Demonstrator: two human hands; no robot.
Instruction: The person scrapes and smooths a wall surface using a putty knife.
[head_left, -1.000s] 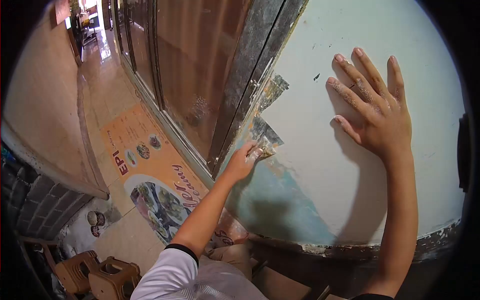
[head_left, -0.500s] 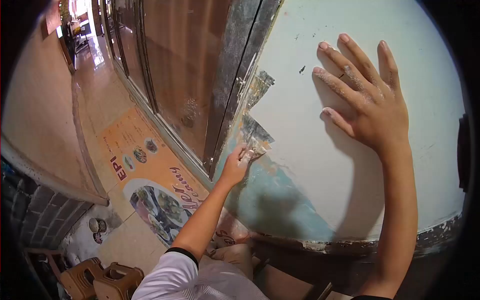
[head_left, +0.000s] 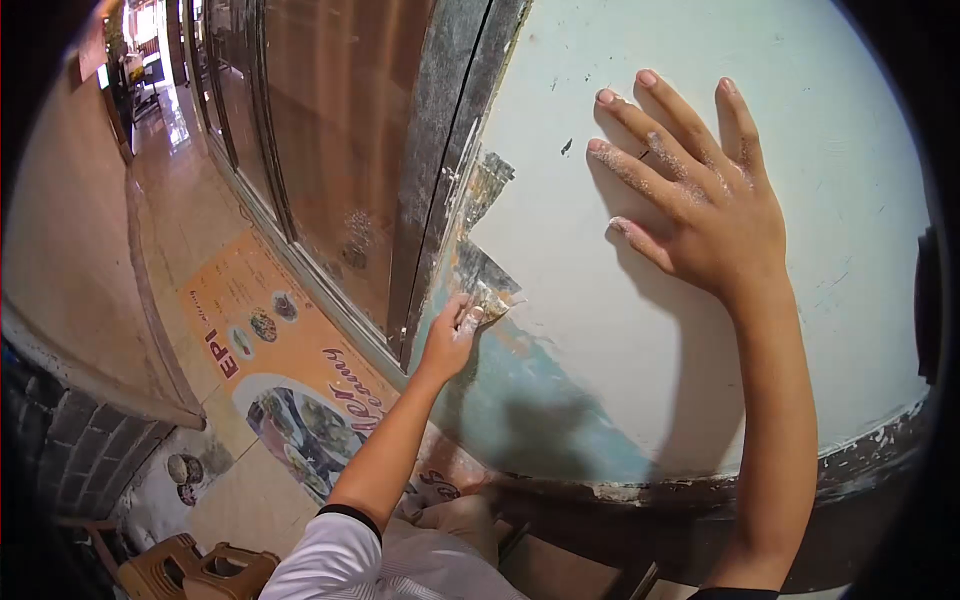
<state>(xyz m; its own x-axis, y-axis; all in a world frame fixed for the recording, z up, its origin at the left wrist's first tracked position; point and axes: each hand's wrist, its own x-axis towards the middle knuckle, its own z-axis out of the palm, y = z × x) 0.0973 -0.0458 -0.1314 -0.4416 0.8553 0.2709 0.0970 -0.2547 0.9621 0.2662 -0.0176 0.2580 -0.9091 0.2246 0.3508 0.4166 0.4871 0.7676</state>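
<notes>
My left hand [head_left: 452, 338] is closed around a small scraper [head_left: 492, 300], whose blade lies against the wall near the dark door frame. White dust coats its fingertips. Around the blade the wall shows grey, orange and green-blue patches [head_left: 540, 380] beside the white coating [head_left: 610, 330]. Higher and to the right, my right hand [head_left: 705, 195] rests on the white surface, fingers spread, holding nothing, with white powder on the fingers. A zigzag grey patch [head_left: 487, 190] runs up the wall's left edge, above the scraper.
A dark door frame [head_left: 430, 150] with a brown pane [head_left: 330, 130] stands left of the wall. An orange printed banner [head_left: 255, 300] lies on the tiled floor. Brown plastic stools [head_left: 230, 572] are at the lower left, near a brick wall [head_left: 85, 440].
The whole view has shifted, so the wall and both hands appear farther left. The scraper stays in my left hand near the same patch, and my right hand stays spread on the wall.
</notes>
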